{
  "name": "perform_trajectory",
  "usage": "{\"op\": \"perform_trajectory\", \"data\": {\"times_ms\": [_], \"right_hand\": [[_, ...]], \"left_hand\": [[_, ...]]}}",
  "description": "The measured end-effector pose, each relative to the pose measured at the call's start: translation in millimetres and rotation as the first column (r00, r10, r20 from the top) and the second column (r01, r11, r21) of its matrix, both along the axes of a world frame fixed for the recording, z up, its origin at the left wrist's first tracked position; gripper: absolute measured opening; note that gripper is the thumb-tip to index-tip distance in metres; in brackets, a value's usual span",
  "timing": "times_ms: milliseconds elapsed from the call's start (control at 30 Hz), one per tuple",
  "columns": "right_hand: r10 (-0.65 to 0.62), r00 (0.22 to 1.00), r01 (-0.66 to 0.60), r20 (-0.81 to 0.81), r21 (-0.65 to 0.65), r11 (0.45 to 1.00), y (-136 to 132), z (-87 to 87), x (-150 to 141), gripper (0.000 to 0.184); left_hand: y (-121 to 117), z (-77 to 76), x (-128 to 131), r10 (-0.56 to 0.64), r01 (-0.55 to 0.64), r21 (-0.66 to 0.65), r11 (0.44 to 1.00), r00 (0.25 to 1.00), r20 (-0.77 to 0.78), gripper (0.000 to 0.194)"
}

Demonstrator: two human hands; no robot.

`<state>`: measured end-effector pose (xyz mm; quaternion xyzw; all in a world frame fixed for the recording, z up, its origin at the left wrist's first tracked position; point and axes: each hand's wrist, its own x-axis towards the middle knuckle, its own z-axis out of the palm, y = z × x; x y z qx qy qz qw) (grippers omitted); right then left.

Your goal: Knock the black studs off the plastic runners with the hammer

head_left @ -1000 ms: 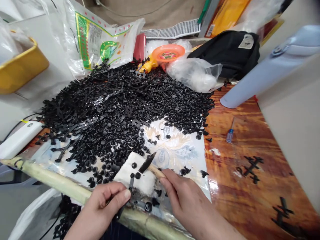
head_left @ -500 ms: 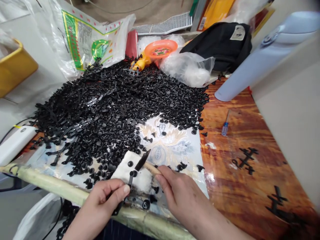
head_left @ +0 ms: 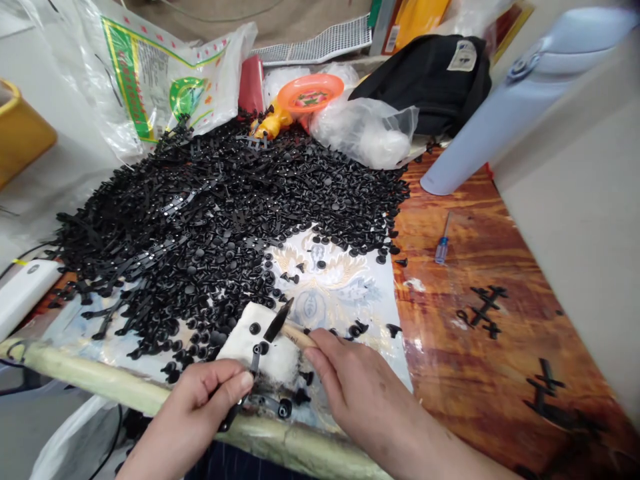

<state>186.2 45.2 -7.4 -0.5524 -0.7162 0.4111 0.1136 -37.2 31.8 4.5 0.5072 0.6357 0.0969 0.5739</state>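
My left hand is closed in a pinch on a thin black plastic strip that reaches up onto a white pad at the table's near edge. My right hand grips a wooden-handled tool whose dark pointed blade lies over the pad, just right of the strip's round end. A black stud rests on the pad. A large heap of black plastic studs and strips spreads across the table behind the pad.
A blue screwdriver and black cross-shaped pieces lie on the wood at right. A pale blue bottle, black bag, clear bag, orange dish and printed sack line the back. A white device sits left.
The view has shifted slightly, so everything sits a little lower-left in frame. Both hands keep their grips; the strip's end and the blade stay over the pad.
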Motion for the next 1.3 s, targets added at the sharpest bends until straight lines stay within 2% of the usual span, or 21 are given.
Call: {"op": "perform_trajectory", "data": {"times_ms": [167, 267, 333, 400, 467, 533, 600, 700, 767, 867, 900, 967, 1067, 1100, 1167, 1233, 1300], "right_hand": [[-0.015, 0.999, 0.016, -0.031, 0.052, 0.999, 1, 0.8, 3, 0.032], [-0.015, 0.989, 0.028, -0.148, 0.084, 0.996, -1, 5.0, 7, 0.028], [0.028, 0.970, 0.012, -0.240, 0.161, 0.987, -2, 6.8, 8, 0.030], [0.109, 0.962, -0.039, -0.250, 0.269, 0.962, -3, 6.7, 9, 0.037], [0.172, 0.970, -0.107, -0.171, 0.334, 0.937, -3, 6.8, 10, 0.039], [0.190, 0.977, -0.143, -0.100, 0.356, 0.924, -2, 10.7, 11, 0.039], [0.192, 0.976, -0.139, -0.099, 0.396, 0.908, 0, 18.6, 13, 0.039], [0.156, 0.979, -0.056, -0.132, 0.561, 0.826, 0, 28.3, 16, 0.043], [0.187, 0.980, -0.102, -0.074, 0.615, 0.782, 0, 27.3, 16, 0.046], [0.303, 0.950, -0.295, 0.072, 0.519, 0.802, 2, 21.1, 15, 0.045], [0.317, 0.944, -0.320, 0.092, 0.479, 0.817, 3, 20.8, 15, 0.045], [0.269, 0.961, -0.267, 0.064, 0.468, 0.842, 5, 23.5, 16, 0.045], [0.175, 0.984, -0.120, -0.045, 0.560, 0.820, 3, 26.2, 17, 0.047], [0.177, 0.983, -0.116, -0.052, 0.573, 0.811, 1, 24.3, 16, 0.047], [0.226, 0.974, -0.185, -0.011, 0.538, 0.822, -3, 16.6, 14, 0.045], [0.275, 0.961, -0.262, 0.034, 0.433, 0.862, -5, 8.9, 13, 0.044], [0.275, 0.961, -0.261, 0.009, 0.344, 0.902, -2, 6.5, 14, 0.042]], "left_hand": [[3, -2.8, 1, -0.057, 0.058, 0.001, 0.998, 0.996, -0.064, 0.043], [4, -4.3, 2, -0.050, 0.049, -0.018, 0.999, 0.998, -0.042, 0.042], [5, -4.5, 3, -0.040, 0.040, -0.031, 0.999, 0.999, -0.021, 0.042], [6, -4.5, 3, -0.035, 0.035, -0.045, 0.998, 0.999, 0.004, 0.042], [6, -5.3, 1, -0.033, 0.036, -0.064, 0.997, 0.999, 0.041, 0.041], [6, -7.4, -1, -0.026, 0.034, -0.089, 0.995, 0.996, 0.086, 0.040], [6, -10.3, -3, -0.013, 0.025, -0.106, 0.994, 0.994, 0.110, 0.040], [6, -14.1, -4, -0.002, 0.010, -0.099, 0.995, 0.996, 0.086, 0.040], [6, -15.7, -3, -0.006, 0.013, -0.095, 0.995, 0.997, 0.072, 0.039], [6, -17.3, -2, -0.002, 0.011, -0.109, 0.994, 0.997, 0.083, 0.038], [6, -17.8, -2, 0.002, 0.008, -0.114, 0.993, 0.996, 0.090, 0.037], [6, -18.7, -3, 0.008, 0.004, -0.121, 0.993, 0.995, 0.098, 0.037], [6, -19.5, -5, 0.008, 0.005, -0.128, 0.992, 0.994, 0.107, 0.037], [6, -19.6, -5, 0.007, 0.007, -0.131, 0.991, 0.994, 0.107, 0.037], [6, -19.6, -5, 0.004, 0.010, -0.137, 0.991, 0.994, 0.105, 0.037], [7, -19.3, -4, 0.000, 0.014, -0.138, 0.990, 0.995, 0.102, 0.037], [9, -18.5, -4, -0.003, 0.016, -0.128, 0.992, 0.995, 0.102, 0.037]]}}
